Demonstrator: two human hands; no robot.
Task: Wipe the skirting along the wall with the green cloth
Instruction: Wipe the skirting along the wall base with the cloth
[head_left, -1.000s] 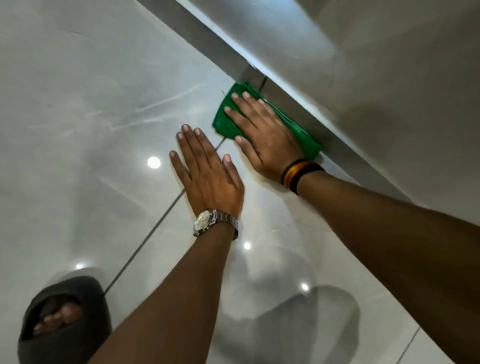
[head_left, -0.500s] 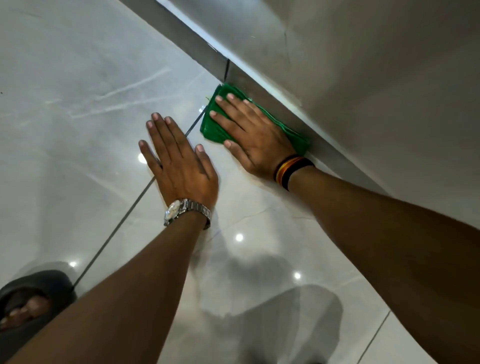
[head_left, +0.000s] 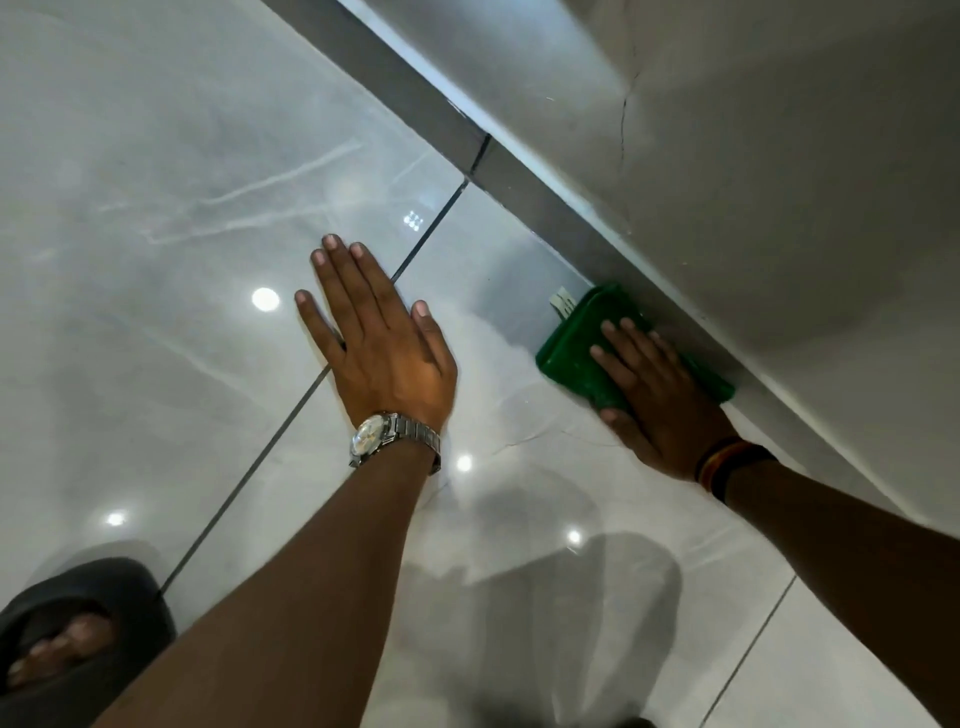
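Note:
A folded green cloth (head_left: 571, 351) lies where the glossy floor meets the grey skirting (head_left: 545, 202), which runs diagonally from top centre to the right below the wall (head_left: 753, 156). My right hand (head_left: 660, 395) presses flat on the cloth, pushing it against the skirting; a small white tag sticks out at the cloth's far end. My left hand (head_left: 379, 343) rests flat on the floor tile with fingers spread, holding nothing, a silver watch on its wrist.
Glossy grey floor tiles (head_left: 182, 208) with dark grout lines reflect ceiling lights. My foot in a dark slipper (head_left: 78, 634) sits at the bottom left. A vertical joint in the skirting shows up left of the cloth.
My right hand has slid the cloth along the skirting, back from the joint towards me on the right. My left hand stays planted on the floor; the view has shifted.

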